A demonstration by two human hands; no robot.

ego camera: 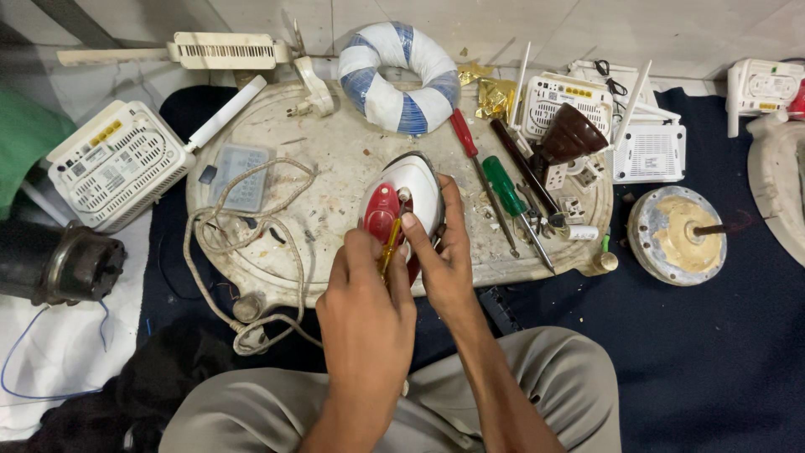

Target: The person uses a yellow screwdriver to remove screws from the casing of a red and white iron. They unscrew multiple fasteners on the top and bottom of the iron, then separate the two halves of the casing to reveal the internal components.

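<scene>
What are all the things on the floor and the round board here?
Clothes iron: 1, red and white, middle of the round board.
Small screwdriver: 1, yellow handle, on the iron.
Screwdrivers: 2, red handle and green handle, right of the iron.
Wire coil: 1, blue and white ring, top of the board.
Cord: 1, pale, looped on the board's left side.
Router boxes: several, white, one far left, others top right.
Round metal part: 1, grey and yellowish, on the dark cloth at right.
Left hand: holds the yellow screwdriver.
Right hand: steadies the iron.

Crumpled gold foil wrapper (495, 94) beside blue-white coil (399, 77).
</scene>
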